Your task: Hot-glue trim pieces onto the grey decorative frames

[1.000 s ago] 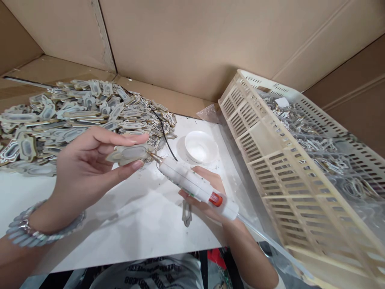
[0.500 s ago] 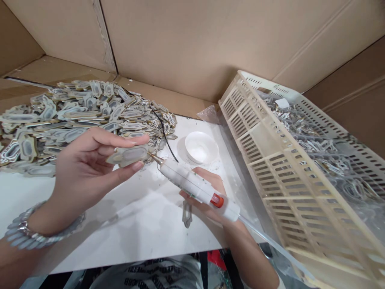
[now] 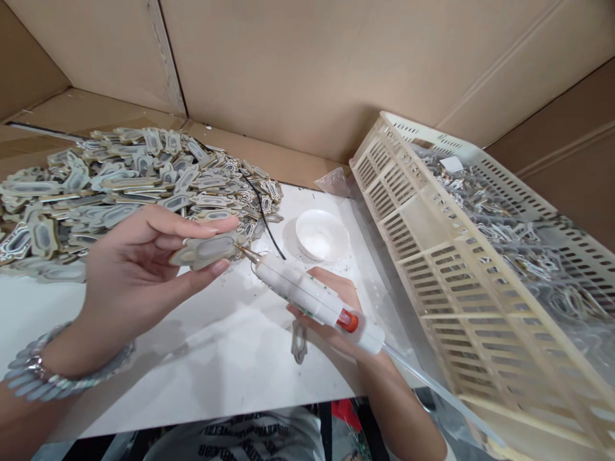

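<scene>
My left hand (image 3: 139,275) pinches a grey metal plate (image 3: 211,250) with scalloped ends and an oval middle between thumb and fingers, above the table. A white glue gun (image 3: 302,288) lies in my right hand (image 3: 336,288), whose fingers wrap under it and are partly hidden. Its thin metal tip meets the right end of the plate. On top of the gun is a red switch, and a clear stick (image 3: 432,384) runs out of its rear. Another such plate (image 3: 298,342) shows just below my right hand, partly covered.
A big pile of similar plates (image 3: 110,186) fills the table's left and back. Behind the gun stands a white bowl (image 3: 321,235), near a black cord (image 3: 269,230). At right, a cream plastic crate (image 3: 446,282) holds bagged metal parts. Cardboard walls (image 3: 288,70) surround the table (image 3: 216,365).
The plate in my left hand has tilted slightly, its left end a little lower. The gun and my right hand stay almost where they were, tip still at the plate.
</scene>
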